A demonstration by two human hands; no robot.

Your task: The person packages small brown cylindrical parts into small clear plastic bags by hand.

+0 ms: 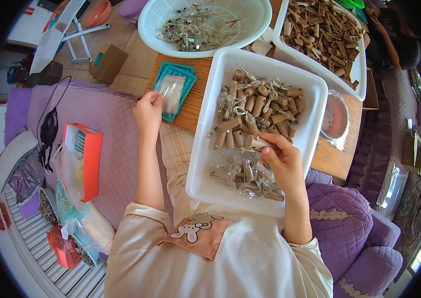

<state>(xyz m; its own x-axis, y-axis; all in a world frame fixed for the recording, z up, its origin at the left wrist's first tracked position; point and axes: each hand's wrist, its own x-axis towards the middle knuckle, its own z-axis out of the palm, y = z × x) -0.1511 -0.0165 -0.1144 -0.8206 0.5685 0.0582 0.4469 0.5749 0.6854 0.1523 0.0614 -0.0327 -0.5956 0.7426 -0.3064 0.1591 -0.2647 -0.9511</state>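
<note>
My left hand is closed, thumb and fingers pinching the near edge of a small clear plastic bag. Whether it is one bag or a stack I cannot tell. The bag lies over teal dimpled trays at the left edge of the wooden table. My right hand is closed on a short cardboard tube, held over a white plastic tub. Brown cardboard tubes fill the tub's far part, tangled with clear strands. Nearer me in it lie clear-wrapped pieces.
A pale green basin with clear and metallic bits stands beyond. Another white tub of brown pieces is at far right, beside a round container on the table. An orange-red box sits on the sofa at left.
</note>
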